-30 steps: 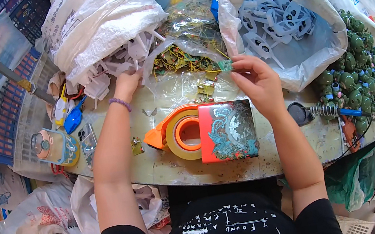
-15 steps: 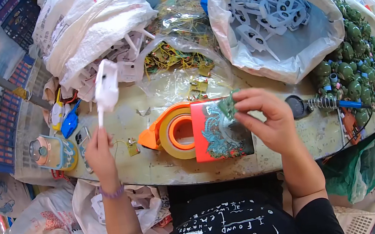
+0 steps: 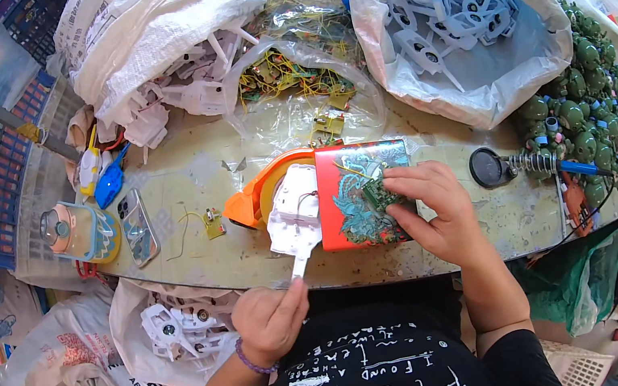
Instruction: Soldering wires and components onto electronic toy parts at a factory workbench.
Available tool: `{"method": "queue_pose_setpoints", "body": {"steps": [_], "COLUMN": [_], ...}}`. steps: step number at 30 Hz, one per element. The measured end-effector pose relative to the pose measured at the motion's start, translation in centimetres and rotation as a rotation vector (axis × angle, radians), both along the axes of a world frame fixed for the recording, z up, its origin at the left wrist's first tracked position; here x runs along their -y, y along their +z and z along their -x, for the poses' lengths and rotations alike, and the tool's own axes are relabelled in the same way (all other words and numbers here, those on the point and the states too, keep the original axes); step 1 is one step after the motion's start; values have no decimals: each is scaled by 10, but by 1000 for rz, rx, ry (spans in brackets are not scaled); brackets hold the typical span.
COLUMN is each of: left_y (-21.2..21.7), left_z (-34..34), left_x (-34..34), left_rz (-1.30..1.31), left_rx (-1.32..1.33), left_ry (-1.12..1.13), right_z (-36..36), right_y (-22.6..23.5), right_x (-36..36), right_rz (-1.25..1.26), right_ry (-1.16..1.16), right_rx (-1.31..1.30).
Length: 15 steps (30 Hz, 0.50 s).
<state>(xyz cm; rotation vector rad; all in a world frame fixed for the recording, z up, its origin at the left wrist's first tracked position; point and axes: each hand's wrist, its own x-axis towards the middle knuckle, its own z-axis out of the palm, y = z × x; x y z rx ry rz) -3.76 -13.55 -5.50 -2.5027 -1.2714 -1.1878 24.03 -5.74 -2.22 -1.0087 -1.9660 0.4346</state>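
My left hand (image 3: 272, 323) pinches the narrow handle of a white plastic shell (image 3: 294, 210), its hollow side up, over an orange tape dispenser (image 3: 252, 202). A thin dark wire shows inside the shell. My right hand (image 3: 443, 211) grips a small green circuit board (image 3: 381, 192) between thumb and fingers, above a red box (image 3: 334, 217) with a turquoise pattern. Whether the board touches the box I cannot tell. Left of the dispenser lies another small circuit board (image 3: 214, 224) with a yellow wire.
Behind are a white sack (image 3: 160, 34) of shells, a clear bag of wired boards (image 3: 289, 73) and an open sack (image 3: 474, 104) of white parts. A soldering iron (image 3: 584, 168) rests in its stand (image 3: 491, 166) beside piled green parts (image 3: 571, 100). A bottle (image 3: 91, 233) and phone (image 3: 138, 228) stand left.
My left hand has brought the white shell down and right, from upright at the left to over the tape dispenser. My right hand, still holding the board, has lowered slightly toward the box.
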Motion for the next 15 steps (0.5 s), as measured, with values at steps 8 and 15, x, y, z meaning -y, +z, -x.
{"method": "queue_pose_setpoints", "body": {"steps": [8,15], "left_y": [26,63], "left_z": [10,-8], "left_x": [-46,-135], "left_rz": [113,323], "left_rx": [103,-39], "left_ry": [28,-421], "right_z": [-4,20], "right_y": [-11,18], "right_x": [1,8], "right_rz": [-51,-29], "right_ry": [-121,-280], "right_rx": [-131,157]}}
